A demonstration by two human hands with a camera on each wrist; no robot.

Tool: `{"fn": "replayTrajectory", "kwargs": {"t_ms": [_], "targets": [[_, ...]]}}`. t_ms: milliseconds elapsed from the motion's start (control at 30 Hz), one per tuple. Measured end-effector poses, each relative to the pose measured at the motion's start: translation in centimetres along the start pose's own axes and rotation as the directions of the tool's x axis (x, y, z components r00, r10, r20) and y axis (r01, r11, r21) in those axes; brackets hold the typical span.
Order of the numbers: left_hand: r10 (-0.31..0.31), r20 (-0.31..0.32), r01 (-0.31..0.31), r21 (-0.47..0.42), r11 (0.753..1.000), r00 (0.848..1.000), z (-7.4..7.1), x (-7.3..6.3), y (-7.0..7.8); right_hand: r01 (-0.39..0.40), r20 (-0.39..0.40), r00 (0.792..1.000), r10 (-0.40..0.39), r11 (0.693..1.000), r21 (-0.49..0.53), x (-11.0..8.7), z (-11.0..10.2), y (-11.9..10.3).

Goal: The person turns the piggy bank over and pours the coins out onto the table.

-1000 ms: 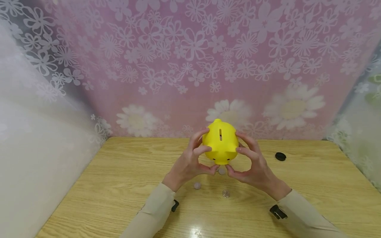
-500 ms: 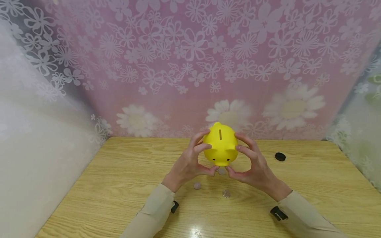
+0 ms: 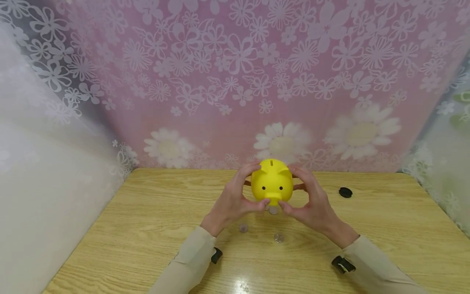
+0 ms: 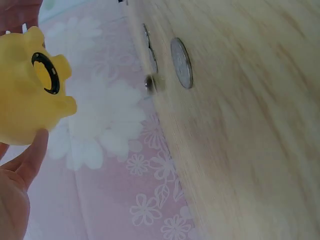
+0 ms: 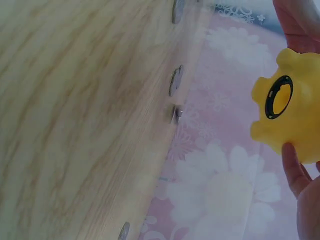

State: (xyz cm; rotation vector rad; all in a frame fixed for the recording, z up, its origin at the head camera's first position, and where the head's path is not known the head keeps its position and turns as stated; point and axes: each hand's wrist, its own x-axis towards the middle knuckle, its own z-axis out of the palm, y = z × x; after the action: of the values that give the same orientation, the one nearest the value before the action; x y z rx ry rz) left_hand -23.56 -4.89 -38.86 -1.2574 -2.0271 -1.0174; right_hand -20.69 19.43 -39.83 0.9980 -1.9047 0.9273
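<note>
Both hands hold a yellow piggy bank (image 3: 272, 179) above the wooden table, its face towards me and its coin slot at the top. My left hand (image 3: 233, 200) grips one side, thumb by the snout. On the other side my right hand (image 3: 313, 202) grips it in the same way. In the left wrist view, a black ring (image 4: 54, 77) surrounds the round hole in its belly, with no plug in it. Under and in front of it lie several coins, among them a silver coin (image 3: 244, 228) and another coin (image 3: 278, 237). One coin (image 5: 177, 114) looks blurred in the right wrist view.
A black oval plug (image 3: 345, 192) lies on the table (image 3: 385, 228) to the right. A pink flowered curtain (image 3: 220, 81) hangs right behind the table's far edge. Black straps (image 3: 343, 264) sit at the wrists.
The piggy bank has tipped back: its slot has turned away to the far top, and its eyes and snout now face me. Both hands keep hold of it, fingers turned slightly.
</note>
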Motion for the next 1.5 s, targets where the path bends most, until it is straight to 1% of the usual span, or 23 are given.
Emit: {"fn": "replayTrajectory", "kwargs": {"t_ms": [33,100,133,167,200,233,300,367,400,433,500,567,633,667,700,767,833,900,967,1033,1133,1367,1500], "targets": [[-0.030,0.006,0.030,-0.013,0.999,1.000,0.0,0.0,0.0,-0.046,0.012,0.999,0.046,0.999,0.014,0.0,0.0,-0.1],[-0.128,0.028,0.130,-0.063,0.989,0.991,0.1,0.0,0.2,-0.170,0.049,0.985,0.168,0.985,0.031,0.1,-0.1,-0.5],[-0.190,0.041,0.193,-0.092,0.977,0.981,0.2,0.0,0.2,-0.247,0.075,0.967,0.244,0.968,0.037,0.2,-0.1,-0.8],[-0.260,0.058,0.265,-0.124,0.956,0.964,0.3,0.0,0.3,-0.331,0.103,0.940,0.326,0.943,0.034,0.4,-0.1,-1.0],[-0.335,0.078,0.343,-0.154,0.927,0.939,0.3,0.1,0.4,-0.419,0.137,0.901,0.412,0.908,0.025,0.6,-0.2,-1.3],[-0.403,0.099,0.415,-0.176,0.893,0.910,0.4,0.1,0.5,-0.503,0.171,0.853,0.494,0.864,0.013,0.9,-0.2,-1.5],[-0.520,0.145,0.539,-0.199,0.818,0.842,0.6,0.1,0.7,-0.641,0.241,0.744,0.624,0.768,-0.011,1.3,-0.3,-1.9],[-0.592,0.183,0.619,-0.187,0.763,0.785,0.7,0.1,0.8,-0.740,0.308,0.633,0.710,0.672,-0.030,1.7,-0.5,-2.2],[-0.616,0.199,0.646,-0.177,0.742,0.762,0.8,0.1,0.8,-0.777,0.338,0.584,0.738,0.629,-0.029,1.9,-0.6,-2.3],[-0.632,0.210,0.664,-0.166,0.729,0.746,0.9,0.1,0.8,-0.808,0.365,0.541,0.758,0.589,-0.026,2.0,-0.7,-2.3],[-0.666,0.228,0.702,-0.148,0.697,0.710,1.0,0.1,0.9,-0.857,0.409,0.467,0.784,0.515,-0.008,2.1,-0.8,-2.4],[-0.694,0.241,0.731,-0.134,0.669,0.679,1.2,0.1,0.9,-0.893,0.439,0.408,0.801,0.449,0.010,2.2,-0.8,-2.4],[-0.714,0.250,0.754,-0.133,0.643,0.654,1.3,0.1,1.0,-0.918,0.457,0.360,0.814,0.396,0.018,2.3,-0.9,-2.3],[-0.721,0.255,0.762,-0.133,0.634,0.644,1.4,0.0,1.0,-0.927,0.462,0.341,0.818,0.375,0.020,2.3,-0.9,-2.3],[-0.722,0.260,0.765,-0.135,0.630,0.641,1.4,0.0,1.0,-0.934,0.466,0.325,0.823,0.357,0.021,2.3,-0.9,-2.3],[-0.721,0.264,0.766,-0.141,0.628,0.640,1.5,-0.1,1.1,-0.940,0.470,0.308,0.827,0.340,0.016,2.3,-0.9,-2.3],[-0.712,0.265,0.757,-0.147,0.637,0.650,1.6,-0.1,1.1,-0.942,0.469,0.303,0.830,0.335,0.017,2.3,-1.0,-2.2],[-0.706,0.265,0.751,-0.142,0.645,0.656,1.6,-0.1,1.1,-0.939,0.469,0.314,0.826,0.341,0.028,2.2,-1.0,-2.2],[-0.705,0.265,0.749,-0.133,0.649,0.658,1.5,-0.1,1.1,-0.935,0.467,0.330,0.820,0.352,0.043,2.1,-1.0,-2.1],[-0.709,0.267,0.753,-0.120,0.647,0.652,1.5,-0.1,1.1,-0.929,0.468,0.348,0.812,0.366,0.056,1.9,-1.0,-2.0],[-0.718,0.267,0.761,-0.115,0.639,0.643,1.6,-0.1,1.1,-0.926,0.472,0.355,0.807,0.374,0.056,1.8,-0.9,-2.0],[-0.730,0.272,0.773,-0.106,0.625,0.627,1.6,-0.2,1.1,-0.930,0.494,0.341,0.800,0.363,0.053,1.8,-0.9,-1.9],[-0.744,0.277,0.786,-0.083,0.612,0.608,1.6,-0.1,1.1,-0.935,0.497,0.328,0.803,0.351,0.051,1.8,-0.9,-1.9]]}}
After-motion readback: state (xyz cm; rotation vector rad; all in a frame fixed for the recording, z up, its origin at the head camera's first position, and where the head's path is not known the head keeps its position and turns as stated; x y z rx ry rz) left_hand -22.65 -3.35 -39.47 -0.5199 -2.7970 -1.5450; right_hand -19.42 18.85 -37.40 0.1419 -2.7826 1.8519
